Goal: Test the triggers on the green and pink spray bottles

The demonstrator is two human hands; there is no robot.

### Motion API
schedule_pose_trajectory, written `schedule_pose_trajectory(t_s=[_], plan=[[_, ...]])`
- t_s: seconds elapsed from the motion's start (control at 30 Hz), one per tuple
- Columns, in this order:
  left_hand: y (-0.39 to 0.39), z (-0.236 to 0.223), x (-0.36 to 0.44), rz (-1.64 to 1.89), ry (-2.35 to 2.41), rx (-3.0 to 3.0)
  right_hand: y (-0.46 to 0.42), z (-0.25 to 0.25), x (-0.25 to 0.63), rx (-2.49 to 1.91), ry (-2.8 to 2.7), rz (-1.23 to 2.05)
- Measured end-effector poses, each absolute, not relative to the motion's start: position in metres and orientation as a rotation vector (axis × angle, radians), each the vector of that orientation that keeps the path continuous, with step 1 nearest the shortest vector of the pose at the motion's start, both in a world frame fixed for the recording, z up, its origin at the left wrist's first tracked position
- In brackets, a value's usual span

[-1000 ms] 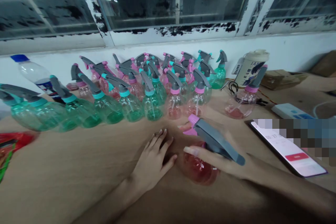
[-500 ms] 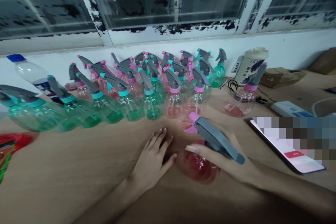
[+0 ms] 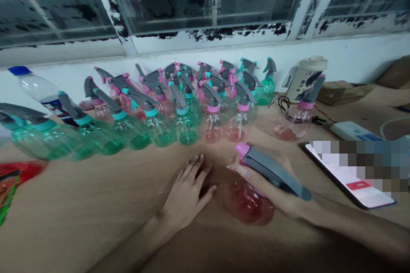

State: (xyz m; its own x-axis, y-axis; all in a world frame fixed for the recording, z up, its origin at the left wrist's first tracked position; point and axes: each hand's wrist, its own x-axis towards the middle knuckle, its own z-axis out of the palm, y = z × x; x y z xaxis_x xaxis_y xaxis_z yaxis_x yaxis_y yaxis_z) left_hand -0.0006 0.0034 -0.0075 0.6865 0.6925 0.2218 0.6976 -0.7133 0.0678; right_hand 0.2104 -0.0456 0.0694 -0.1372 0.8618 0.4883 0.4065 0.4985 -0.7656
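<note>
My right hand (image 3: 272, 185) is wrapped around the neck and trigger of a pink spray bottle (image 3: 251, 204) with a grey and pink spray head. Its round, reddish see-through body stands on or just above the table; I cannot tell which. Part of the trigger is hidden behind my fingers. To the left, my left hand (image 3: 188, 192) lies flat on the wooden table (image 3: 96, 204), fingers spread, holding nothing. Beyond both hands stand several green spray bottles (image 3: 162, 130) and several pink spray bottles (image 3: 212, 128) in rows.
One more pink spray bottle (image 3: 293, 123) stands apart at the right, before a coffee cup (image 3: 304, 79) and a black cable (image 3: 288, 108). A phone (image 3: 352, 175) lies right of my hand. A clear bottle with a blue cap (image 3: 38, 85) and a red packet (image 3: 19, 175) are at the left.
My right hand and the held spray bottle have shifted slightly right, and the fingers have closed in nearer the nozzle. My left hand stays in place.
</note>
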Motion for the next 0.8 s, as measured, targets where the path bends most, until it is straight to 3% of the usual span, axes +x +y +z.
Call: schedule_pose_trajectory(t_s=[0.7, 0.8], plan=[[0.004, -0.0079, -0.001, -0.37, -1.155, -2.851, -0.0363, 0.0714, 0.2127, -1.071, -1.715, 0.738], [0.0042, -0.0082, -0.0012, -0.383, -1.152, -2.85, -0.0375, 0.0684, 0.2127, -1.15, -1.767, 0.631]])
